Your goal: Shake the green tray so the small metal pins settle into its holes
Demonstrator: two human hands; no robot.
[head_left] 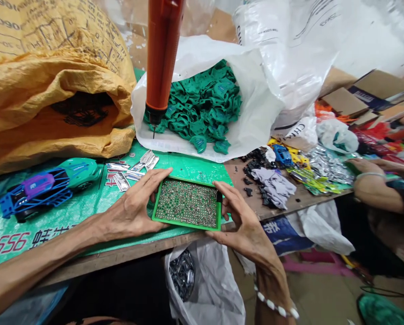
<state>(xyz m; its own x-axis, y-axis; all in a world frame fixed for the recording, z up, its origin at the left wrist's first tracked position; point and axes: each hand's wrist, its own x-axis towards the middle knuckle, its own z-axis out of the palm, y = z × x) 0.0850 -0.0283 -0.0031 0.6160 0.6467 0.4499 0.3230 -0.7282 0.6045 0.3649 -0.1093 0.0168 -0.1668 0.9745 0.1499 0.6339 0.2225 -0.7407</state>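
Observation:
A shallow green tray (185, 222) full of small metal screws (185, 203) is held between my two hands near the front edge of the table. My left hand (139, 205) grips its left side, thumb along the near edge. On the right side, my right hand (237, 214) closes round the tray, its fingers at the far right corner. An orange electric screwdriver (163, 58) hangs upright beyond the tray, bit pointing down. Several silver plastic parts (134, 169) lie just past my left hand. Further left sits a blue, purple and green toy car (49, 185).
A white sack (256, 113) of green plastic parts (205, 104) lies behind the tray. An orange woven sack (53, 113) stands at the left. Grey, black, yellow and silver parts (273, 185) cover the right side. A co-worker's arm (374, 185) is at the far right. Below hangs a bag (215, 280).

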